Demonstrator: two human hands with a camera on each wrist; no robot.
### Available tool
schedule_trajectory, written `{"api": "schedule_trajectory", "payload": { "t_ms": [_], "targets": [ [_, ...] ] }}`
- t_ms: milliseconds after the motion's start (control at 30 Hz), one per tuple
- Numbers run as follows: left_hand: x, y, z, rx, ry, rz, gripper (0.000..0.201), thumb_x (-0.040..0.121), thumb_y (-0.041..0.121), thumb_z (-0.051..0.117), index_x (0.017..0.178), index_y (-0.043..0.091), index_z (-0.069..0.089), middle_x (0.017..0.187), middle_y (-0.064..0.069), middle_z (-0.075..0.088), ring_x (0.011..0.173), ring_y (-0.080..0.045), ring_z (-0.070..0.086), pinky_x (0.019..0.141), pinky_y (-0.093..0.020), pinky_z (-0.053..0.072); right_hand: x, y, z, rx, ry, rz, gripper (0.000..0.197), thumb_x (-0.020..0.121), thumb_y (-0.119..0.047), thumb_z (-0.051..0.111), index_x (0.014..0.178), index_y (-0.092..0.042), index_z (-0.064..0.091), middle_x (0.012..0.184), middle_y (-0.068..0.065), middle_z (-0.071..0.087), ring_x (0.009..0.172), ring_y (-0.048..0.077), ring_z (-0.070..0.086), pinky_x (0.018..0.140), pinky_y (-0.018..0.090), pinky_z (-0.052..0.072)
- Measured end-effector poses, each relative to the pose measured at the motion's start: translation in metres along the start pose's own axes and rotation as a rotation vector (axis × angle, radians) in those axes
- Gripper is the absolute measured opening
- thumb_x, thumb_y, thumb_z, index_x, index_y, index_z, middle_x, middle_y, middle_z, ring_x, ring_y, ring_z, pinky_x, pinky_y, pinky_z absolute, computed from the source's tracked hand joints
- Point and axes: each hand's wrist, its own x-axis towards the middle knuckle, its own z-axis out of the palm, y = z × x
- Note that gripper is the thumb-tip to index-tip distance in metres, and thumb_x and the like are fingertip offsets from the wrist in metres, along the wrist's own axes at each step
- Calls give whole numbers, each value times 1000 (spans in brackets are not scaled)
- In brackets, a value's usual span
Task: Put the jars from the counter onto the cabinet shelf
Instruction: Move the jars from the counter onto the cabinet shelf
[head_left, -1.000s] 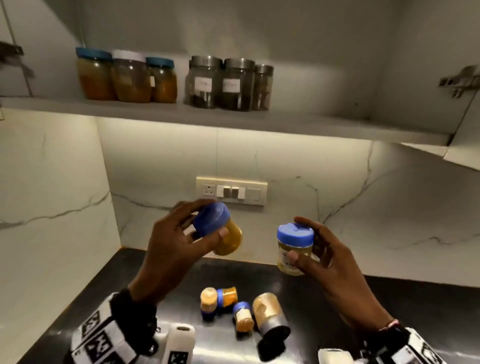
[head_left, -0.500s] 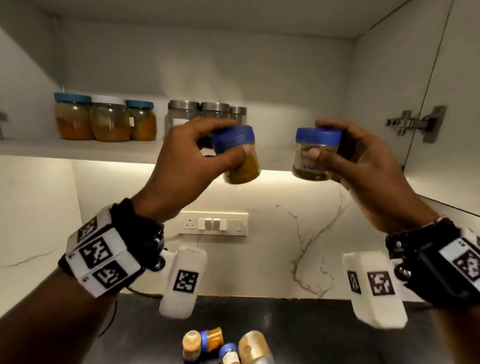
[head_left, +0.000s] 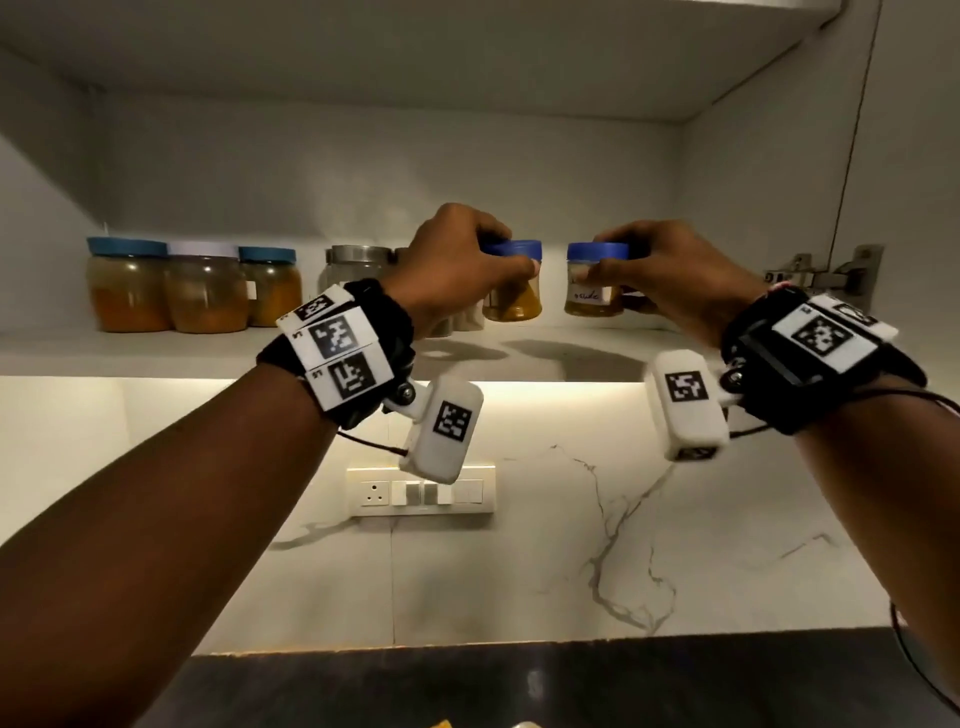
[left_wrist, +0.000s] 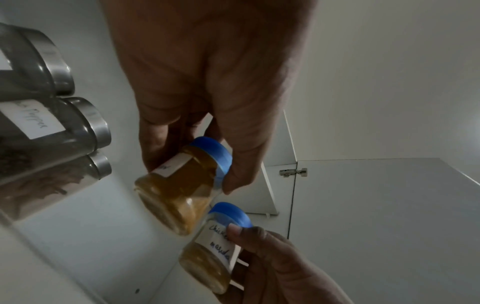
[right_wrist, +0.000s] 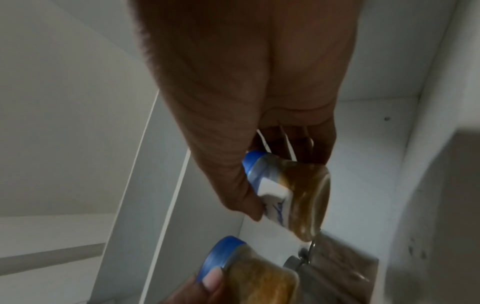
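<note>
Above the white shelf (head_left: 519, 358), each hand's grip holds a blue-lidded, white-labelled jar of yellow-brown powder.

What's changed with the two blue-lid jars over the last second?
Both hands raised their jars from above the counter up to the shelf. The left hand still grips its jar, the right hand its labelled jar, both held just above it. The jars already shelved stayed put.
</note>
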Motion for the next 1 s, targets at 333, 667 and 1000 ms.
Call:
{"api": "schedule_trajectory", "payload": {
  "t_ms": [333, 667, 1000],
  "targets": [
    [46, 13, 25, 211, -156, -199, 34, 90, 25, 71, 118, 7, 63, 99, -6, 65, 79, -13, 60, 62, -22, 48, 54, 3, 3, -166, -125, 140, 38, 88, -17, 73, 123, -7, 63, 118, 13, 68, 113, 28, 64, 100, 42, 53],
    [63, 5, 51, 342, -238, -346, 37, 90, 16, 72, 122, 0, 62, 106, -11, 64, 90, -22, 61, 76, -31, 52, 76, 29, 6, -315, -244, 165, 38, 86, -19, 76, 120, -3, 67, 112, 13, 72, 105, 28, 69, 88, 37, 57],
    [93, -6, 57, 466, -361, -426, 37, 87, 21, 76, 112, -5, 68, 110, -21, 73, 78, -24, 64, 72, -31, 57, 94, 42, 4, -415, -335, 166, 49, 83, -31, 80, 123, -7, 66, 113, 13, 73, 103, 30, 71, 92, 44, 59]
  ]
}}
